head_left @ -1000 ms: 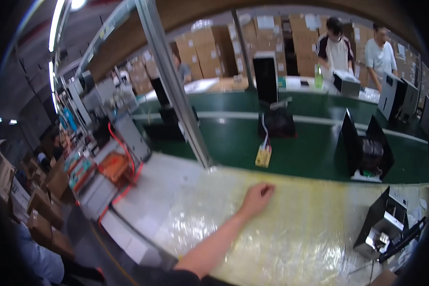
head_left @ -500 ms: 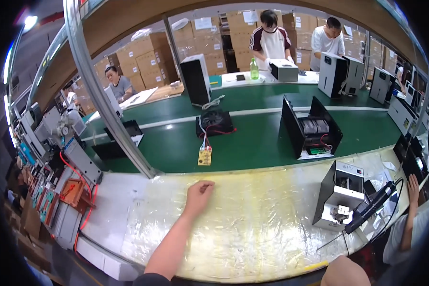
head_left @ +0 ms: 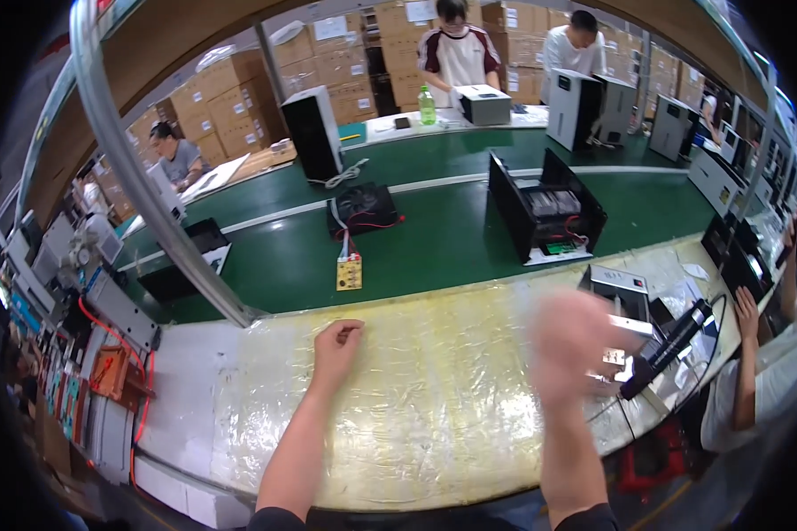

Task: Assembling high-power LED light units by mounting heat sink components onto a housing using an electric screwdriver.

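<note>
My left hand (head_left: 338, 347) rests loosely curled on the plastic-covered worktop (head_left: 416, 398), near its far edge, with nothing visible in its fingers. My right hand (head_left: 572, 345) is raised over the right side, smeared by motion, so its fingers cannot be made out. Behind it, partly hidden, stands a small silver box-shaped machine (head_left: 618, 281). Beside that lies a black electric screwdriver (head_left: 669, 347) with a cable. Beyond my left hand, on the green conveyor belt (head_left: 443, 257), a yellow circuit board (head_left: 349, 273) is wired to a black fan (head_left: 365, 209).
An open black housing (head_left: 547, 212) with wiring stands on the belt. A metal post (head_left: 150, 168) rises at the left. A co-worker's hand (head_left: 747, 311) touches the table at far right. Other people work across the belt, with stacked cartons (head_left: 332, 62) behind them.
My right hand has risen from the lower edge to in front of the silver machine. My left hand keeps its curled rest on the worktop. The whole view has shifted, moving the scene leftward.
</note>
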Action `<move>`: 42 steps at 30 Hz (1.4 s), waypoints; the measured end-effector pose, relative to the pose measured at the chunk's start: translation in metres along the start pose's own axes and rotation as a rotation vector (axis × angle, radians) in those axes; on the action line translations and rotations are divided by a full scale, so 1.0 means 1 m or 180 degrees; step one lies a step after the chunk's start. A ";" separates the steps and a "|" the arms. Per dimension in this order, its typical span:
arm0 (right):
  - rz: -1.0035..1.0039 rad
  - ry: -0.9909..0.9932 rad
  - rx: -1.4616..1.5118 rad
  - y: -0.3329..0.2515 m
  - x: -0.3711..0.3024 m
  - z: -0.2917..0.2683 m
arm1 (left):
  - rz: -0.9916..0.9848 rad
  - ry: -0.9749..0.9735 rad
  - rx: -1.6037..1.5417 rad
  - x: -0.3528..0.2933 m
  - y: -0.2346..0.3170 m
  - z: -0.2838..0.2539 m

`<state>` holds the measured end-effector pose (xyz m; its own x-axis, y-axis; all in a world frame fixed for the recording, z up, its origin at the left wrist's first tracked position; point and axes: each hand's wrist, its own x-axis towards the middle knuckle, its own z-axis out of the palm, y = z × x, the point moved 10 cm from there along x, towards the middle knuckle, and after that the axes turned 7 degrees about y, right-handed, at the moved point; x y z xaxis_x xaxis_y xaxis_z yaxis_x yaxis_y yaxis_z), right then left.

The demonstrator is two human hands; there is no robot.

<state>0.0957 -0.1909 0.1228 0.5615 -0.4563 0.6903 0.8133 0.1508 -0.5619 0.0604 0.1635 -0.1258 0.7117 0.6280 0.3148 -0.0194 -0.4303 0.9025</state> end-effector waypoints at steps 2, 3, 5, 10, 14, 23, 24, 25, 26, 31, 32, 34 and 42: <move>0.1642 -0.1170 0.0190 0.119 -0.067 0.019 | -0.0006 -0.0121 -0.0094 0.013 -0.001 0.020; 0.1709 -0.1222 0.0006 0.154 -0.094 0.019 | 0.0058 -0.0056 0.0064 0.020 0.001 0.029; 0.1831 -0.1582 -0.0377 0.199 -0.132 0.010 | 0.0268 -0.0059 -0.0065 0.039 0.024 0.051; 0.1602 -0.2580 -0.0474 0.187 -0.188 0.034 | 0.1470 0.0585 0.0832 0.114 0.108 0.067; 0.2010 -0.2832 -0.0489 0.182 -0.213 0.047 | 0.1242 0.0920 0.2068 0.181 0.096 0.072; 0.1973 -0.2685 -0.0168 0.137 -0.236 0.071 | -0.0902 0.0931 0.3153 0.274 0.013 0.049; 0.2002 -0.2655 -0.0198 0.136 -0.238 0.073 | -0.0927 0.0917 0.3140 0.279 0.010 0.048; 0.1998 -0.2660 -0.0217 0.136 -0.239 0.074 | -0.0893 0.0893 0.3035 0.279 0.014 0.048; 0.1995 -0.2669 -0.0226 0.134 -0.240 0.076 | -0.0896 0.0879 0.2912 0.280 0.016 0.045; 0.2072 -0.2767 -0.0153 0.132 -0.250 0.094 | -0.0209 0.0787 0.1508 0.315 0.018 -0.027; 0.2100 -0.2634 -0.0109 0.137 -0.248 0.092 | -0.0559 -0.0078 0.0355 0.321 0.014 -0.014; 0.2138 -0.2518 -0.0107 0.156 -0.243 0.082 | -0.1459 -0.0105 -0.1397 0.276 0.025 0.010; 0.1147 -0.1018 -0.0015 0.144 -0.102 0.056 | -0.1414 -0.0430 -0.2523 0.193 0.119 -0.007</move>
<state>0.1639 -0.0738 -0.0030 0.8268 -0.0831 0.5564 0.5581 0.2453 -0.7927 0.1904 0.2385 0.0445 0.8439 0.5268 -0.1013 -0.1649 0.4344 0.8855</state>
